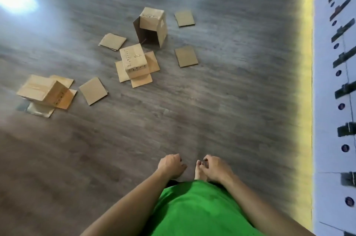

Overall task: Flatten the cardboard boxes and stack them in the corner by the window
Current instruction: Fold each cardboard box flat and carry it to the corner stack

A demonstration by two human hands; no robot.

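Head: boxes [134, 60] unflattened; hands [170, 165] empty.

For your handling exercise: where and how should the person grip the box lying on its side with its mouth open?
Probably by the open mouth of the box, which faces the person: come from the near side, fingers inside, thumb on the top wall.

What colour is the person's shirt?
Bright green shirt, plain with no visible pattern; seen in the head view.

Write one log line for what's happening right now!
left hand: empty | right hand: empty | three boxes: unflattened on floor | stacking: not started
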